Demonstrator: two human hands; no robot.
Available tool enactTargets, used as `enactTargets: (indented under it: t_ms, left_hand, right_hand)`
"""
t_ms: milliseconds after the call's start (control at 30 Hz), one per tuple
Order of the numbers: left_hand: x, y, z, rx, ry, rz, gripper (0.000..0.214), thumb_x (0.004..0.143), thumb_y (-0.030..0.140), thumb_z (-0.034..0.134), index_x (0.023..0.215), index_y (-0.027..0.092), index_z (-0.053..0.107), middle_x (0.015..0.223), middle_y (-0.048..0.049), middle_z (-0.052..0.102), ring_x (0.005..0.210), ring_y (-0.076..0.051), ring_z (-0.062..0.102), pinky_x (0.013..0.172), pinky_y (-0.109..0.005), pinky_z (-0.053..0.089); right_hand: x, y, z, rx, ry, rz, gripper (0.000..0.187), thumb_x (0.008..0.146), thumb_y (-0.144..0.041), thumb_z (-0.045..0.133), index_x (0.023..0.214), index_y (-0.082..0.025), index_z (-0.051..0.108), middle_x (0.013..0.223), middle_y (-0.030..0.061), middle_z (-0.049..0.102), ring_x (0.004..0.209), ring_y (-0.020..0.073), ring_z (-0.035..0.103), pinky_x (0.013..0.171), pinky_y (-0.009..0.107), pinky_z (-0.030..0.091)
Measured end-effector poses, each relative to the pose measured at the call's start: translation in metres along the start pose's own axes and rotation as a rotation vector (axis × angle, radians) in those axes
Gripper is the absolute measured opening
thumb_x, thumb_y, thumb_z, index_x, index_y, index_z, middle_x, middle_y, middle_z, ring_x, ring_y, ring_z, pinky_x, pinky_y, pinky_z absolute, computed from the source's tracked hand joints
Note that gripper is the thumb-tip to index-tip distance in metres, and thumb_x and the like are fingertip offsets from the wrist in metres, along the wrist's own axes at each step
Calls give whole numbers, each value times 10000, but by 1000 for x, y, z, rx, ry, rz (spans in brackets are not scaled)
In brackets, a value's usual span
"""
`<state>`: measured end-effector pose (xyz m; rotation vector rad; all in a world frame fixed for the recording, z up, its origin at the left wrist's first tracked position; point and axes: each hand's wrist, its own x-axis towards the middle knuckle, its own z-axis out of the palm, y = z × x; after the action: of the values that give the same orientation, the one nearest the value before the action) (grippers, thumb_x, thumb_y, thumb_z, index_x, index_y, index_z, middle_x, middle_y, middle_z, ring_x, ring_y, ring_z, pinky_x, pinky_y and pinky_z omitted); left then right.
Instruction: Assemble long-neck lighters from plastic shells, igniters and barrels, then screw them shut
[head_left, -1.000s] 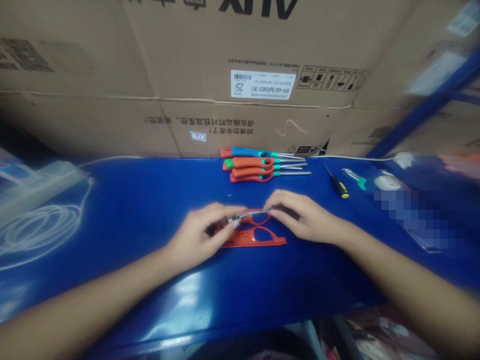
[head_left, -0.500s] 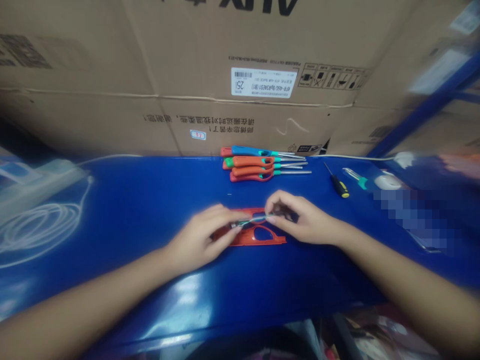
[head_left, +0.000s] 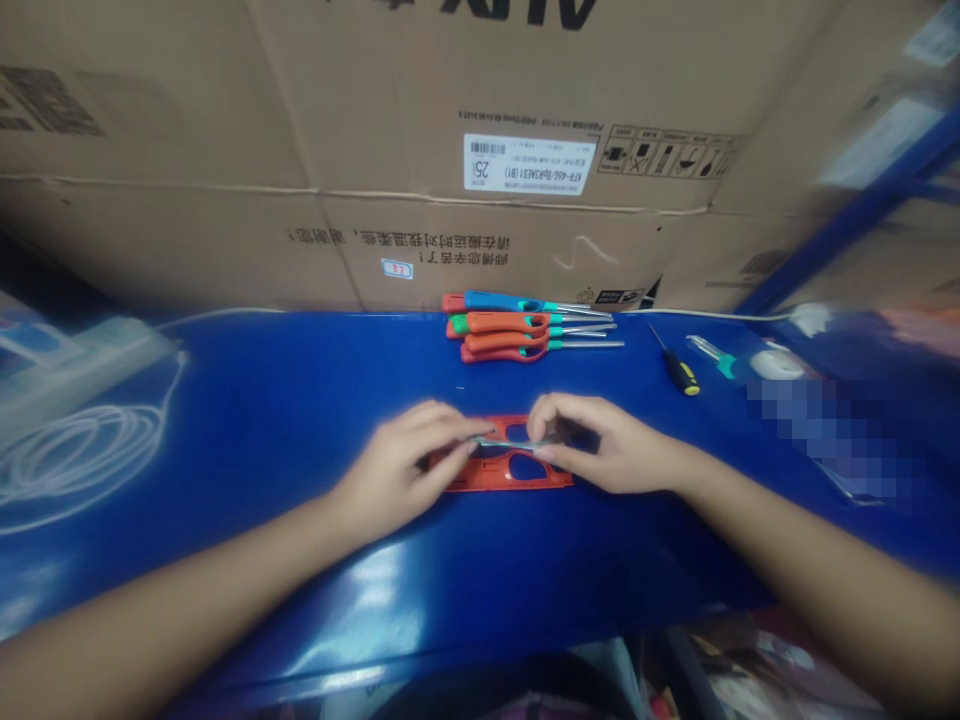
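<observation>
Between my two hands runs a thin silvery-green rod, held nearly level. My left hand pinches its left end between thumb and index finger. At the other end, the thumb and fingers of my right hand close on it; part of the rod is hidden there. Just below lie two orange lighter shell halves, side by side with oval trigger openings, partly covered by my hands. Behind them is a pile of long-nosed gas lighters in orange, red, blue and green, with metal nozzles pointing right.
A black-and-yellow screwdriver and a green-ended cutter lie at the right, near a white mouse-like object. A coiled white cable lies left on the blue table. A large cardboard box stands behind.
Both hands have shifted slightly, and the rod between them lies more level. A dark end that showed by my left thumb is now hidden. The shell halves have stayed put.
</observation>
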<state>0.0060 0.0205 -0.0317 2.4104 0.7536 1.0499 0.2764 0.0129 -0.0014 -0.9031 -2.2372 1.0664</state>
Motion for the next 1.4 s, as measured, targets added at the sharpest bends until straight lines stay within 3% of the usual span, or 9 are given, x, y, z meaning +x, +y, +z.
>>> enactTargets:
  t_ms: [200, 500, 733, 967, 1233, 1400]
  left_hand:
    - [1, 1, 0, -3, 9, 33, 282, 954, 125, 583, 1189, 189, 723, 937, -66, 710, 854, -160, 647, 755, -267, 532]
    - [-1, -1, 0, -25, -18, 32, 329, 955, 126, 594, 1248, 227, 706, 949, -53, 708, 859, -158, 635, 757, -273, 525]
    - [-2, -3, 0, -19, -24, 63, 334, 946, 103, 605, 1249, 203, 704, 975, -61, 704, 880, -159, 627, 775, -276, 517]
    - [-2, -3, 1, -25, -11, 68, 375, 944, 91, 608, 1286, 226, 682, 986, -51, 700, 883, -150, 627, 780, -266, 513]
    - [-2, -3, 1, -10, -17, 81, 323, 943, 90, 607, 1236, 185, 703, 983, -56, 705, 892, -148, 625, 790, -266, 515]
    - [-1, -2, 1, -9, -19, 89, 322, 947, 91, 601, 1240, 182, 700, 974, -56, 705, 882, -148, 623, 785, -269, 513]
  right_hand:
    - [1, 2, 1, -27, -3, 5, 164, 903, -298, 692, 920, -182, 578, 881, 14, 605, 747, 113, 530, 686, 246, 469]
    - [2, 4, 4, 50, 46, 49, 155, 939, -316, 650, 922, -178, 581, 816, 3, 611, 679, 105, 560, 651, 244, 484]
    - [0, 7, 6, -52, 80, 26, 116, 974, -294, 591, 958, -181, 565, 835, 5, 601, 688, 103, 548, 659, 245, 459]
    - [0, 4, 6, -59, 33, 47, 166, 931, -318, 661, 941, -190, 556, 751, -35, 545, 646, 91, 484, 598, 216, 407]
    - [2, 0, 4, 48, 1, 58, 133, 937, -289, 647, 927, -168, 592, 796, -4, 633, 659, 91, 568, 636, 223, 468]
    - [1, 0, 4, -40, -8, -8, 112, 920, -267, 659, 913, -175, 595, 847, 7, 627, 712, 98, 554, 664, 225, 464]
